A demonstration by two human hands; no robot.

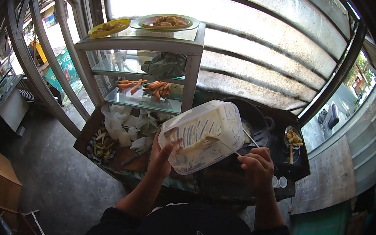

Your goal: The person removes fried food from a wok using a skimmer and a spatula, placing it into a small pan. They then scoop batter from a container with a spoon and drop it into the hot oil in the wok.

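My left hand (160, 160) grips the near left side of a clear plastic container (229, 121), tilted so that its inside faces me. Pale batter streaks coat its bottom and walls. My right hand (258, 166) is closed round the handle of a spoon (227, 146), whose bowl lies inside the container against the batter. A second thin metal utensil (252, 139) runs from the same hand toward the dark wok (264, 136) behind. Pale food (246, 131) shows in the wok, partly hidden by the container.
A glass display case (198, 50) holds orange fried food (156, 89), with plates (138, 25) on top. Sliced pieces (104, 145) and plastic bags (119, 126) lie at left. On the right are a strainer of fried food (293, 139) and small white cups (282, 182).
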